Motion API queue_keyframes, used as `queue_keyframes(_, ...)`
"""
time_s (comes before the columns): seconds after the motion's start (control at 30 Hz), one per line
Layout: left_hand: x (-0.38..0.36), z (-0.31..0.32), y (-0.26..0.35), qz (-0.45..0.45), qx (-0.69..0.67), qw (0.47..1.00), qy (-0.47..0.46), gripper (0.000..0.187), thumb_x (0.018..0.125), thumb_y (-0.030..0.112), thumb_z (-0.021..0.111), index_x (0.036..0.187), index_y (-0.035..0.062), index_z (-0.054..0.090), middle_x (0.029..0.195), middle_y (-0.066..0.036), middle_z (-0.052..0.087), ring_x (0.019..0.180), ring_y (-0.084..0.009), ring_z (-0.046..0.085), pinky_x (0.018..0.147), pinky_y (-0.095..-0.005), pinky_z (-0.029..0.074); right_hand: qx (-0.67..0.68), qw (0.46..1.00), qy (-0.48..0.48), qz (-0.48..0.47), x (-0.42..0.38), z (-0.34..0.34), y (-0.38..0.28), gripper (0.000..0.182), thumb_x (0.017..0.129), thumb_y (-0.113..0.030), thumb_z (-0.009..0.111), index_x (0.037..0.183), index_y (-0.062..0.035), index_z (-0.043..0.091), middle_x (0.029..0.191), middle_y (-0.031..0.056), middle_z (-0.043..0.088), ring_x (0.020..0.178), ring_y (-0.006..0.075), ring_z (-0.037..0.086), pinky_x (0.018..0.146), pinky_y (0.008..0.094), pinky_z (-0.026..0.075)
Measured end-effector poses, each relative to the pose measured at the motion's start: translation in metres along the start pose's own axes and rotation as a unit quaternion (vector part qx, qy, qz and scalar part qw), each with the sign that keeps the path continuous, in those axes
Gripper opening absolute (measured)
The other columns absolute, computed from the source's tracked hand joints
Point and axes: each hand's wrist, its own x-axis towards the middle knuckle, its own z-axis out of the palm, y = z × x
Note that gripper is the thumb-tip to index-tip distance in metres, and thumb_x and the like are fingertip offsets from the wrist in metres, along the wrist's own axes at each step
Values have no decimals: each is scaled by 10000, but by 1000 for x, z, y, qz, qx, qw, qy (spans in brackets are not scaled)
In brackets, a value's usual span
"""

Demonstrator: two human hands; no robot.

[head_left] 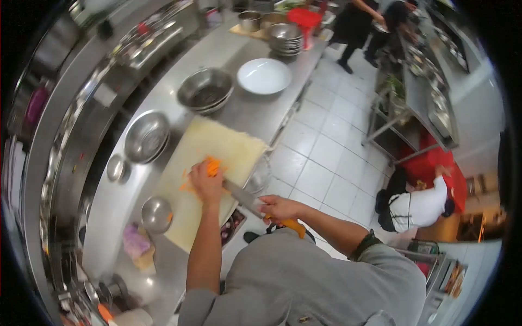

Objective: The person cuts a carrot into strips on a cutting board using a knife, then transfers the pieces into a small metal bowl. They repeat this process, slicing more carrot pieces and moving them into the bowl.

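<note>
My right hand [280, 208] is wrapped around the yellow handle of a kitchen knife [242, 194], whose broad blade points left over the cutting board's near edge. My left hand [206, 182] is on the pale yellow cutting board [217, 138], its fingers curled over chopped orange carrot [212, 165]. Small carrot bits are scattered around those fingers. The blade's tip reaches close to the left hand; whether it touches the carrot is hidden. Left of the board stands a small steel bowl [156, 214] with an orange bit at its rim.
Steel bowls [147, 137], a larger bowl [205, 89] and a white plate [264, 76] stand on the steel counter. A purple-and-yellow cloth [137, 245] lies at the lower left. A person in white [418, 206] bends by a red bin [435, 168]; other people stand at the back.
</note>
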Motion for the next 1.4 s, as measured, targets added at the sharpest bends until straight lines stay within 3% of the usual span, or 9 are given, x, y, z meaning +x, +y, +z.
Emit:
queue_keyframes(0.17,24,-51,32,-14,-15,998,53,354,763,171,781,1096,86,694,1108,-134,630,1059,-366,578,947,-484,470,-57,997,-43,-24,-21,7,-28,500,1052,-357,542,1446,-64,452,822,52,661,630,102,565,497,287,477)
queue_keyframes(0.43,21,-157,-11,-77,60,983,154,302,784,182,767,1064,84,710,1059,-134,644,1041,-349,596,931,-452,486,-88,988,-122,-39,-4,78,-102,280,1081,-236,498,1287,-59,565,771,85,637,513,84,512,470,273,481)
queue_keyframes(0.77,-26,-187,-150,-130,52,986,-89,484,850,342,776,1233,63,680,1204,-202,658,1146,-391,612,998,-463,498,-269,963,19,-10,-9,47,-100,294,1020,-246,533,1228,-43,576,756,92,667,581,146,614,483,308,483)
queue_keyframes(0.9,-17,-199,-139,-175,66,972,-143,508,904,395,719,1274,50,668,1302,-215,650,1230,-395,592,1070,-461,468,-564,751,278,-203,40,-34,-77,246,947,-143,540,1161,-54,623,892,237,726,816,456,696,726,572,544)
queue_keyframes(1.0,-2,-217,-115,-189,124,960,-165,474,988,429,593,1284,67,667,1282,-206,659,1228,-390,592,1076,-455,459,-588,695,344,-230,93,-71,-63,258,954,-150,534,1159,-68,667,881,192,735,809,399,723,694,524,578)
queue_keyframes(1.07,-3,-213,-141,-187,129,955,-191,398,1060,313,478,1253,18,664,1305,-205,647,1208,-399,593,1067,-477,458,-600,719,316,-152,141,-71,-32,244,979,-178,514,1178,-113,642,937,161,740,848,350,740,639,503,587)
queue_keyframes(1.1,-25,-186,-230,25,207,970,-124,356,1072,217,440,1243,-17,646,1259,-218,661,1165,-411,609,1041,-493,467,-570,762,285,-111,100,-33,-59,227,981,-196,512,1167,-129,623,946,176,735,853,361,740,658,505,591)
queue_keyframes(1.17,9,-188,-166,-189,6,978,-85,304,1044,135,457,1229,-43,621,1210,-247,656,1138,-416,610,989,-475,485,-595,744,259,-160,78,-4,-56,250,957,-164,524,1190,-86,571,937,189,727,863,375,742,690,501,595)
queue_keyframes(1.4,1,-192,-109,-142,176,969,-102,270,1009,159,538,1199,-1,644,1172,-217,667,1096,-411,631,967,-479,494,-520,810,243,-121,22,18,-53,303,923,-128,559,1218,-70,590,956,203,727,886,380,738,704,507,587)
